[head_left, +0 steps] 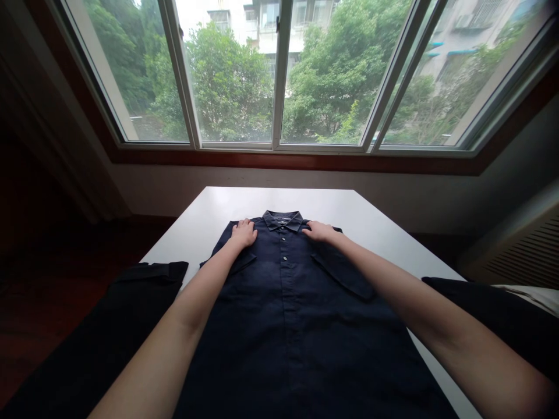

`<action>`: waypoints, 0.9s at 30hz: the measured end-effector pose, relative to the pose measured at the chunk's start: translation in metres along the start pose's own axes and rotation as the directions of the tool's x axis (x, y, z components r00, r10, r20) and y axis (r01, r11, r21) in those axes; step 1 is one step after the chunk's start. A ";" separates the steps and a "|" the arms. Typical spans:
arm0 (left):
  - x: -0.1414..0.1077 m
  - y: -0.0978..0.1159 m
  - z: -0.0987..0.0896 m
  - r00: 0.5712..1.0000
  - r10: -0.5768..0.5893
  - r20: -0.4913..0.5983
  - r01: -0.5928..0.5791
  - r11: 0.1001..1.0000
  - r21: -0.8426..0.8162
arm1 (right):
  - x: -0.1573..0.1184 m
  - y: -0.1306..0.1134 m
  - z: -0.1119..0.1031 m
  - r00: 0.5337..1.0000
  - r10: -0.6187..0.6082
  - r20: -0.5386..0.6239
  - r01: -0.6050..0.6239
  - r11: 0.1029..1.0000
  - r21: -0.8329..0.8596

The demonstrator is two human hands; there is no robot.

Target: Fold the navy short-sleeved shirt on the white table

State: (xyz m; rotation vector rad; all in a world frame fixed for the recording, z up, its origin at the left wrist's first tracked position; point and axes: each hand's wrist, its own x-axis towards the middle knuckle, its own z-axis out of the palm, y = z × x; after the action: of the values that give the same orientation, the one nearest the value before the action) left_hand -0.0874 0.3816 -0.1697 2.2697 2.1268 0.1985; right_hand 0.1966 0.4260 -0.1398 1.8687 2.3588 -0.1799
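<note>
A dark navy button-up shirt (286, 314) lies front side up, its collar (282, 220) toward the far end of the white table. On the shirt's left shoulder area rests my left hand (244, 232), fingers spread and lying on the cloth. My right hand (321, 231) lies on the opposite shoulder, thumb pointing toward the collar; its other fingers show only in part. Both hands touch the fabric, and neither visibly grips it. Small buttons run down the middle below the collar. The sleeves look folded in or partly hidden under my forearms.
The white table (279, 198) narrows toward a wall under a wide window (279, 145). Black cloth (148, 285) sits at the left table edge, and more black cloth (480, 308) at the right. A slatted appliance or panel (524, 250) stands at far right.
</note>
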 end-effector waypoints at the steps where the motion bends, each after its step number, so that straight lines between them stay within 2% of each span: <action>1: 0.000 0.000 0.000 1.000 0.000 0.002 0.000 1.000 -0.002 | 0.001 -0.001 0.000 1.000 0.007 0.012 -0.007 1.000 0.006; 12: -0.002 -0.002 0.003 0.999 -0.016 -0.027 0.015 1.000 -0.027 | -0.003 0.002 0.006 0.993 0.120 -0.006 -0.120 0.993 -0.001; 19: 0.002 -0.004 0.004 0.999 -0.033 -0.043 0.031 0.999 -0.038 | 0.007 -0.001 0.010 0.980 0.187 0.062 -0.190 0.981 0.036; 22: 0.003 -0.003 0.005 0.997 -0.048 -0.056 0.046 0.998 -0.047 | 0.010 -0.003 0.015 0.980 0.186 0.068 -0.190 0.980 0.056; 27: 0.001 -0.002 0.010 0.992 -0.095 -0.088 0.089 0.993 -0.074 | 0.007 0.002 0.022 0.989 0.145 0.013 -0.145 0.987 0.068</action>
State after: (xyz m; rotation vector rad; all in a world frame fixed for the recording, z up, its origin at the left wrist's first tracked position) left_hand -0.0878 0.3830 -0.1798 2.1584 2.2246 0.3748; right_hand 0.1973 0.4298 -0.1628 2.0573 2.2269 -0.2560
